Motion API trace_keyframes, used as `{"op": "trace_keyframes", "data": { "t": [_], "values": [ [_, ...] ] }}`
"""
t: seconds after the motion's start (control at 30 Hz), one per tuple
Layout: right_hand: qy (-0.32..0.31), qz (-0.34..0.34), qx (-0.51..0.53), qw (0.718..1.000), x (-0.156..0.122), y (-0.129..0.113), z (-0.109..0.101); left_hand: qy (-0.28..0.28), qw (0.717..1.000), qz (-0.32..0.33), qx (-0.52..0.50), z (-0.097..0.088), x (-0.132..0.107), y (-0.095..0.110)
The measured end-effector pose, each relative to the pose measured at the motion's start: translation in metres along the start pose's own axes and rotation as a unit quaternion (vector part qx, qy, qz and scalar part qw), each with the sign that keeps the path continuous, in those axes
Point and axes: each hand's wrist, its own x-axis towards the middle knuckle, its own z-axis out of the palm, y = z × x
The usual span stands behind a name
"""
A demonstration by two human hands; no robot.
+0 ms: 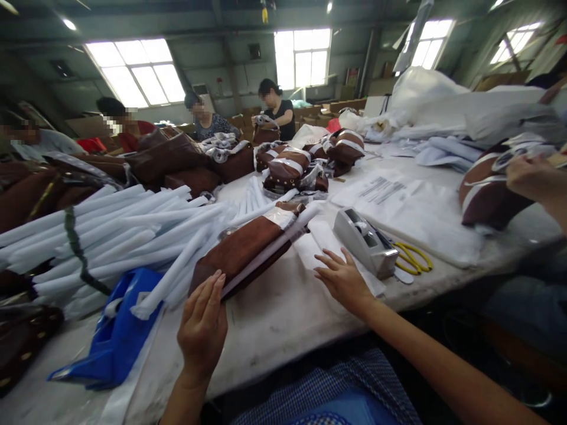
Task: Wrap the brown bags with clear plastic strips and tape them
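A flat brown bag [248, 239] lies slantwise on the table in front of me, with a white paper roll [266, 254] along its near side and a white wrap around its far end. At the bag's near end, my left hand [204, 324] is closed on its corner, fingers together; the thumb is hidden. My right hand [343, 280] is open, fingers spread and holding nothing. It is over white sheets [325, 239], just in front of a grey tape dispenser [365, 242].
Many white paper rolls [110, 236] are heaped at left behind a blue tape dispenser [119, 330]. Yellow-handled scissors [411, 258] lie right of the grey dispenser. Wrapped brown bags [287, 165] stand farther back. Several people work across the table; a person's hand [535, 177] holds a bag at right.
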Motion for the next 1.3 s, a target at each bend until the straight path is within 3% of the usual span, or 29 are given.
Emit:
{"op": "trace_keyframes", "data": {
  "t": [0.1, 0.23, 0.3, 0.4, 0.5, 0.63, 0.73, 0.83, 1.1, 1.2, 1.3],
  "values": [
    [-0.057, -0.053, 0.108, 0.991, -0.01, -0.027, -0.011, 0.006, 1.0, -0.009, -0.006, 0.0, 0.002, 0.001],
    [-0.23, -0.072, 0.269, 0.933, -0.018, -0.052, -0.021, 0.013, 1.0, -0.018, -0.014, 0.0, 0.006, 0.002],
    [-0.205, -0.025, 0.288, 0.935, -0.009, -0.053, -0.013, 0.017, 0.999, -0.023, -0.018, 0.0, 0.008, 0.002],
    [-0.078, 0.073, 0.2, 0.974, 0.021, -0.045, 0.018, 0.029, 0.999, -0.03, -0.02, 0.0, 0.011, 0.001],
    [-0.106, 0.099, 0.097, 0.985, 0.042, -0.044, 0.052, 0.037, 0.999, -0.032, -0.023, -0.001, 0.015, -0.001],
    [-0.201, -0.016, 0.109, 0.973, 0.023, -0.065, 0.064, 0.054, 0.997, -0.051, -0.022, -0.005, 0.016, -0.005],
    [-0.221, -0.102, 0.159, 0.957, -0.005, -0.079, 0.055, 0.073, 0.995, -0.063, -0.018, -0.007, 0.014, -0.006],
    [-0.224, -0.131, 0.19, 0.947, -0.01, -0.083, 0.048, 0.092, 0.994, -0.054, -0.015, -0.007, 0.014, -0.001],
    [-0.147, -0.167, 0.196, 0.955, 0.037, -0.081, 0.072, 0.085, 0.994, 0.016, -0.065, 0.003, 0.007, 0.024],
    [-0.109, -0.161, 0.196, 0.961, 0.026, -0.081, 0.07, 0.059, 0.993, 0.038, -0.094, 0.008, -0.006, 0.031],
    [-0.069, -0.219, 0.225, 0.947, 0.001, -0.082, 0.042, 0.026, 0.99, 0.067, -0.119, 0.009, -0.022, 0.036]
  ]
}}
